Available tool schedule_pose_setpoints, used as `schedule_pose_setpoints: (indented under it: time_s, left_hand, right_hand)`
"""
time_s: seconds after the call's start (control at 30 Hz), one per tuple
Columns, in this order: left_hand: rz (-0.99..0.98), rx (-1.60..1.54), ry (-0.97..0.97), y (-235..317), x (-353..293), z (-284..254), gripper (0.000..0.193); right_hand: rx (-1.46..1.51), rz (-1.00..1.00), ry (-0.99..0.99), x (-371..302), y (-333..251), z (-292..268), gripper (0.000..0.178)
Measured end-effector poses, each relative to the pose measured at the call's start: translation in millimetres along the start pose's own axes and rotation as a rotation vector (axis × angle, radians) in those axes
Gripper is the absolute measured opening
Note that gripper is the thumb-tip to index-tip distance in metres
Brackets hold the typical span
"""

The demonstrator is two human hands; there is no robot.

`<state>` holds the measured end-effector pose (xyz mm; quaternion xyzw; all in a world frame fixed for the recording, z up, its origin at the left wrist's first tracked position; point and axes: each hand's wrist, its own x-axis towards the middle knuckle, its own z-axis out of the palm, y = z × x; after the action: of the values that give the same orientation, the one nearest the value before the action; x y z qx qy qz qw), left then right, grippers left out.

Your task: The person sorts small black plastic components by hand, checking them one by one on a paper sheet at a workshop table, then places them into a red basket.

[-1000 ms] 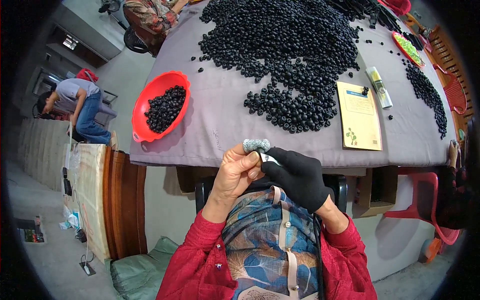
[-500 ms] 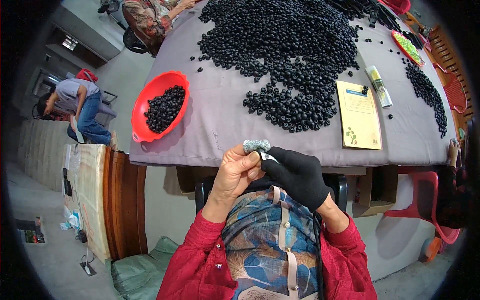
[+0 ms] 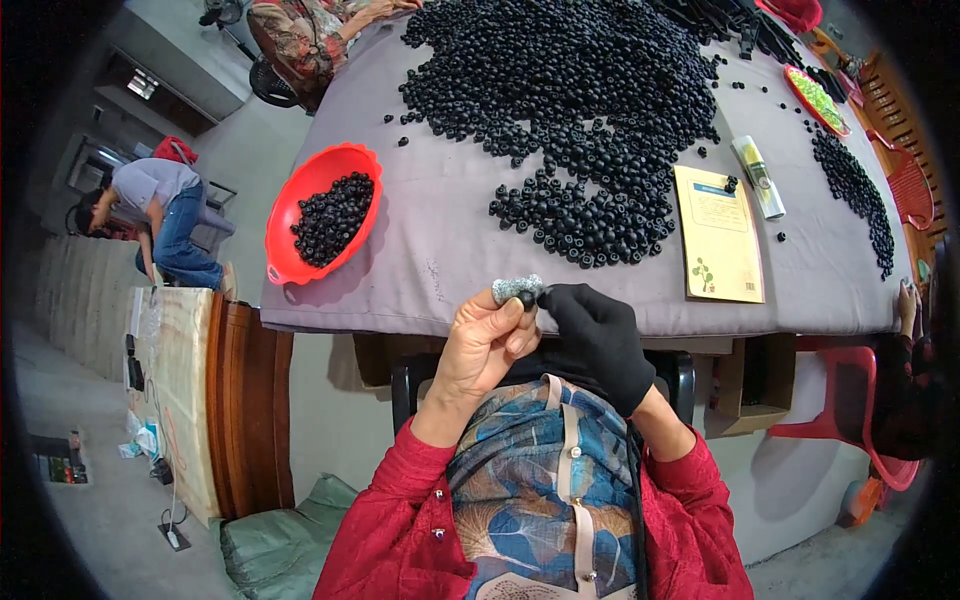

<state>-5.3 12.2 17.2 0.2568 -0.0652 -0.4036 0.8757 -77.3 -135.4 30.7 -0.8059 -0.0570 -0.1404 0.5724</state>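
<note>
My left hand [image 3: 482,340] is bare, with a speckled grey finger cover [image 3: 515,290] on its index finger. Between thumb and index finger it pinches a small round black part [image 3: 527,299], close to the table's front edge. My right hand [image 3: 600,345] wears a black glove. Its fingers are closed at the right side of that part, and whatever they hold is hidden by the dark glove. Beyond my hands a large heap of similar black parts [image 3: 580,110] spreads over the grey tablecloth [image 3: 420,240].
A red bowl [image 3: 283,222] with black parts stands left. On the right lie a yellow booklet [image 3: 718,255], a clear-and-white tube [image 3: 760,178] and a red dish with green bits [image 3: 817,100]. One person [image 3: 175,210] bends at the left; another's sleeve [image 3: 295,40] shows at the far edge.
The small white piece with dark marks between my hands is out of sight. The black part now shows in my left fingers, and my right hand has shifted slightly away.
</note>
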Motion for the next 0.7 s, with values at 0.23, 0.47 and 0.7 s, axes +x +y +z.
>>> schedule_pose_setpoints:
  time_s: [0.23, 0.47, 0.7]
  left_hand:
    - [0.013, 0.100, 0.012, -11, -1, 1, 0.012]
    - [-0.058, 0.088, 0.061, -18, 0, 0, 0.010]
    - [-0.092, -0.031, 0.082, -11, -2, -2, 0.009]
  right_hand:
    - [0.166, 0.180, -0.021, 1, 13, 1, 0.043]
    - [0.211, 0.227, -0.082, 5, 10, 2, 0.039]
    - [0.314, 0.264, -0.113, 8, 11, 7, 0.037]
